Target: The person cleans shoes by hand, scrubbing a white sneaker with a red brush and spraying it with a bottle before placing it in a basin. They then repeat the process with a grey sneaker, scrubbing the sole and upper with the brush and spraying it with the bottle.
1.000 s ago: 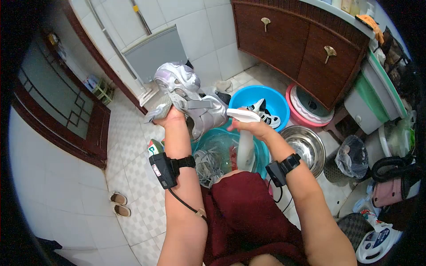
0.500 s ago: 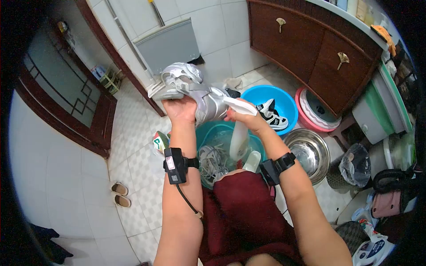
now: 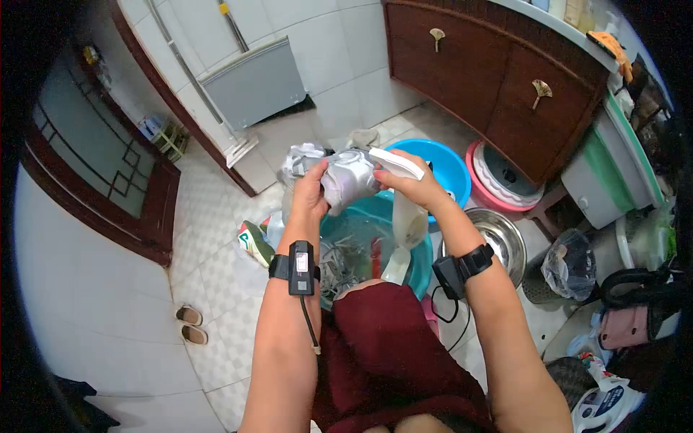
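My left hand [image 3: 312, 190] is closed around a silver-grey sneaker [image 3: 351, 178], thumb on top. The sneaker is held above a teal basin [image 3: 426, 261]. At the sneaker's right end, my right hand [image 3: 419, 189] is closed on a flat, elongated white piece [image 3: 397, 163], whose kind I cannot make out. Whitish laces [image 3: 335, 268] lie in the basin's water, beside a narrow red thing [image 3: 375, 252]. Below my right hand a pale elongated piece [image 3: 409, 220] stands at the basin's right side. Another pale piece [image 3: 396, 265] leans near the front rim.
Behind my right hand stands a blue basin [image 3: 463, 160]. A steel bowl [image 3: 511, 244], pink basin [image 3: 482, 186] and lined trash bin [image 3: 569, 267] are to the right. A wooden cabinet [image 3: 462, 65] overhangs the back. Green-and-white packaging [image 3: 254, 244] lies at left; slippers [image 3: 192, 325] farther left.
The sneaker has come down and turned, with my left hand moving from beneath its far end to its near side. My right hand has shifted slightly right with the white piece.
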`<state>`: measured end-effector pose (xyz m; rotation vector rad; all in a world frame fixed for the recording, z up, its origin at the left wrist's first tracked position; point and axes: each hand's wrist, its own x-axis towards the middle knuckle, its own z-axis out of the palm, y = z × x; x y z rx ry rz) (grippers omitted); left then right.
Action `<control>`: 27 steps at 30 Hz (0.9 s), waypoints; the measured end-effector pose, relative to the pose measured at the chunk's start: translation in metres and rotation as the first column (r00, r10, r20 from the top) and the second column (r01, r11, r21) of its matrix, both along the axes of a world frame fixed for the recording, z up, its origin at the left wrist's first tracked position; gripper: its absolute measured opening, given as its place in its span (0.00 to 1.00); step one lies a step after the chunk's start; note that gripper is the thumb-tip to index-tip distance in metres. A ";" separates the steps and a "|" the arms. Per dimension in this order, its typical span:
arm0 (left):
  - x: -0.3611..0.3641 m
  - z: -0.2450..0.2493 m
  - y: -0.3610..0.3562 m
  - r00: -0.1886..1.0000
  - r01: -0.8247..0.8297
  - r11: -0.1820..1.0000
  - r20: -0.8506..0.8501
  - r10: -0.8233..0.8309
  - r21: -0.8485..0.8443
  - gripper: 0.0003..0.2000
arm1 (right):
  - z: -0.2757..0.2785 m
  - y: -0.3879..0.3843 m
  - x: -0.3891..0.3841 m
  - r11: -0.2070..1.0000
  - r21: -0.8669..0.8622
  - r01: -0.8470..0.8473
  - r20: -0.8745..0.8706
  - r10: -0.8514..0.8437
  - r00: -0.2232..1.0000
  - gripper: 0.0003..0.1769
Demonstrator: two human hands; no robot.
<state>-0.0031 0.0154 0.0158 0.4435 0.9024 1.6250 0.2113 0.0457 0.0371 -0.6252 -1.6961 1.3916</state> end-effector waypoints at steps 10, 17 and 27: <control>-0.003 -0.005 0.014 0.964 -0.109 0.991 -0.234 0.125 0.081 0.05 | -0.001 -0.005 0.002 0.993 0.114 0.039 0.357 -0.077 0.931 0.15; 0.002 -0.006 0.016 0.989 -0.097 0.993 -0.109 0.105 0.071 0.05 | 0.013 -0.002 -0.012 0.993 0.055 0.104 0.240 -0.114 0.964 0.17; -0.001 -0.001 0.010 0.969 -0.088 0.992 -0.221 0.107 0.095 0.07 | 0.003 0.020 -0.015 0.982 0.007 0.191 0.240 -0.187 0.953 0.16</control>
